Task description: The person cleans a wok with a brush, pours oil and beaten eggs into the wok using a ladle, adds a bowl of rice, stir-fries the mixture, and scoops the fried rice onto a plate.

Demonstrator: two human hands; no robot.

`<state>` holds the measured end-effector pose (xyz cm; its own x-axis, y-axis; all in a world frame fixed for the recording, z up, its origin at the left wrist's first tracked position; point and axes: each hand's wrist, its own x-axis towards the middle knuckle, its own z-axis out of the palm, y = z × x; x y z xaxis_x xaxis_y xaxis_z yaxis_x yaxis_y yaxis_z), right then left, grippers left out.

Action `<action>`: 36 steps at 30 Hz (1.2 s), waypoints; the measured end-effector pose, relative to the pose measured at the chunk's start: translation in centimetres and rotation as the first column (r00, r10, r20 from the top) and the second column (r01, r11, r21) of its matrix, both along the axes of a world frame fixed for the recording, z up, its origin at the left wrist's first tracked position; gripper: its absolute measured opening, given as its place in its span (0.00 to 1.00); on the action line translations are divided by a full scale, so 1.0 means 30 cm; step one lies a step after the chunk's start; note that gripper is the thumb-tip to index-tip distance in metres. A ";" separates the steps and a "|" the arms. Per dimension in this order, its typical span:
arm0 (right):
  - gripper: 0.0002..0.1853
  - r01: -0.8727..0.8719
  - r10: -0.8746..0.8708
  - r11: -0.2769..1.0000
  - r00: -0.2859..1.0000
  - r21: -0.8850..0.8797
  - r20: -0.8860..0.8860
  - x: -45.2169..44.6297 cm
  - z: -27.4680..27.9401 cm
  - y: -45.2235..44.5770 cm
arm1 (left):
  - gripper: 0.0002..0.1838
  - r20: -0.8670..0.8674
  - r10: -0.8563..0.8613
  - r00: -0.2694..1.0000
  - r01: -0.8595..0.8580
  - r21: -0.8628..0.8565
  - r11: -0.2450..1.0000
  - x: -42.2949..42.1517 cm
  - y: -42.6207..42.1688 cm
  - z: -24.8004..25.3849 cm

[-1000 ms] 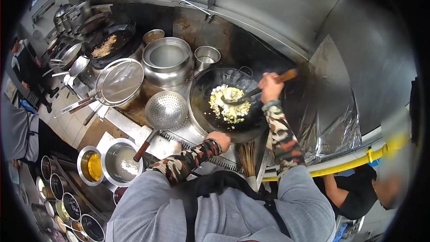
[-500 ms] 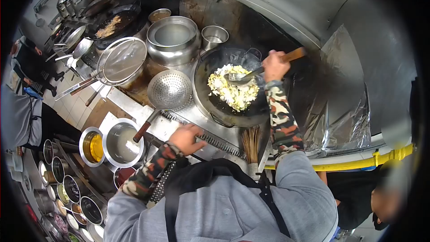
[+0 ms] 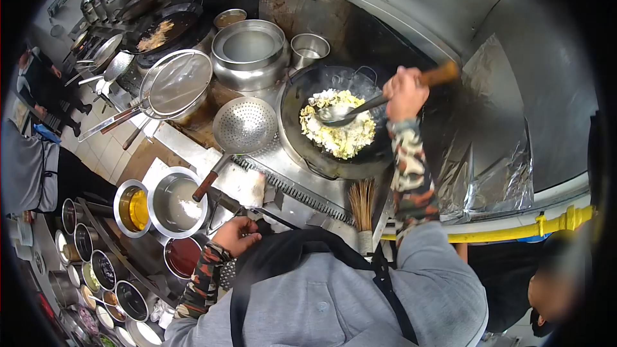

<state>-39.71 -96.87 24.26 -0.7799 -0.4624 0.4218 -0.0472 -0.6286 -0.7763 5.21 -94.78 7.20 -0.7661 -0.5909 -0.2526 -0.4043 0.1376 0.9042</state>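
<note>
- While the right hand (image 3: pixel 406 94) clenches the ladle (image 3: pixel 367 106), where does its bowl sit?
- Down in the yellow-and-white food (image 3: pixel 340 142), inside the wok (image 3: pixel 328 166), and the wooden end juts out to the right, beyond the fist!
- And that food?
- Heaped in the middle of the wok, dark metal showing all round it.
- Over to the left hand (image 3: pixel 236 236)!
- Near side, left of the wok and well apart from it: fingers bent, thumb apart from them. A dark thing (image 3: pixel 263 226) is right by the fingertips; whether they grip it, I can't tell.
- Its neighbours?
- A bowl of red sauce (image 3: pixel 183 257) just to the left, a white cloth (image 3: pixel 244 186) on the far side.
- Round the wok?
- A strainer (image 3: pixel 245 125) on the left, a brush (image 3: pixel 362 205) on the near side, a big pot (image 3: pixel 249 76) far left!
</note>
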 end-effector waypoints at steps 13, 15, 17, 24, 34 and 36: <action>0.12 0.126 -0.071 0.947 0.979 0.296 -0.191 -0.089 -0.055 0.052 | 0.14 0.071 -0.040 0.997 0.051 -0.168 0.985 -0.070 -0.098 0.126; 0.12 0.149 -0.104 0.961 0.975 0.234 -0.196 -0.087 -0.002 0.044 | 0.14 0.043 -0.085 0.995 0.090 -0.144 0.985 -0.075 -0.105 0.108; 0.13 0.271 -0.224 0.953 0.930 0.133 -0.291 -0.150 -0.141 0.026 | 0.14 0.041 -0.067 0.997 0.072 -0.140 0.988 -0.079 -0.101 0.072; 0.12 0.263 -0.234 0.959 0.946 0.105 -0.226 -0.184 -0.013 -0.060 | 0.14 0.053 -0.037 0.998 0.042 -0.081 0.996 -0.051 -0.118 0.036; 0.11 0.329 -0.326 0.944 0.943 0.039 -0.065 -0.148 -0.172 -0.155 | 0.13 0.174 -0.095 0.980 0.117 -0.118 0.986 -0.090 -0.098 0.062; 0.12 0.229 -0.228 0.971 0.973 0.064 -0.025 -0.207 -0.181 -0.134 | 0.12 0.180 -0.119 0.976 0.142 -0.118 0.983 -0.116 -0.110 0.069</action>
<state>-45.93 -100.90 18.82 -0.8610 -0.3003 0.4105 -0.1971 -0.5470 -0.8136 1.74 -98.08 9.26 -0.7905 -0.5250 -0.3155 -0.5229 0.3103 0.7939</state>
